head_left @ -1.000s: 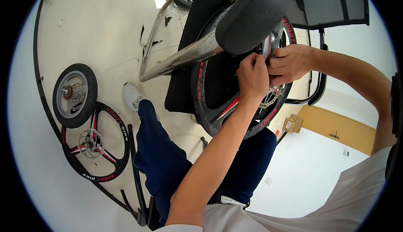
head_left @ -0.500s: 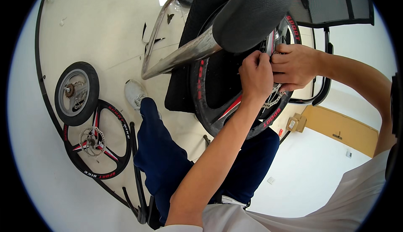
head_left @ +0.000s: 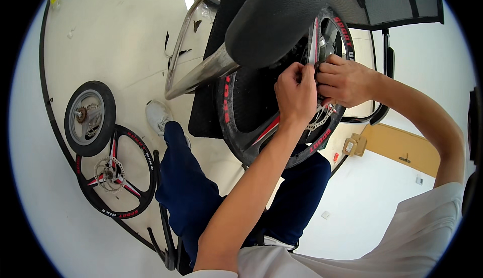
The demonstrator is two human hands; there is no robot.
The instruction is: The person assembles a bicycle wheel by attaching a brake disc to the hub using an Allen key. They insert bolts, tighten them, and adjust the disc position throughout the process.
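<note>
A black three-spoke bicycle wheel [head_left: 237, 140] with red and white accents leans on the black seat [head_left: 201, 119] of a chair in front of me. My left hand [head_left: 297, 94] is closed at the wheel's hub, thumb and fingers pinched together. Close against it, my right hand [head_left: 344, 81] has its fingers curled in at the same spot. Whatever they pinch is hidden by the fingers. Just below them a toothed brake disc [head_left: 319, 121] shows partly. The chair's padded armrest [head_left: 274, 24] covers part of the wheel's far side.
A curved metal tube [head_left: 221, 63] supports the armrest. At left, a small tyred wheel with a sprocket [head_left: 111, 122] overlaps another three-spoke wheel [head_left: 151, 175]. Another chair's mesh back [head_left: 390, 1] stands far right. Cardboard boxes [head_left: 356, 145] lie near a door [head_left: 402, 150].
The view has shifted, with the armrest and wheel now farther left. More of the wheel's far spoke shows. Both hands stay together at the hub, fingers slightly repositioned.
</note>
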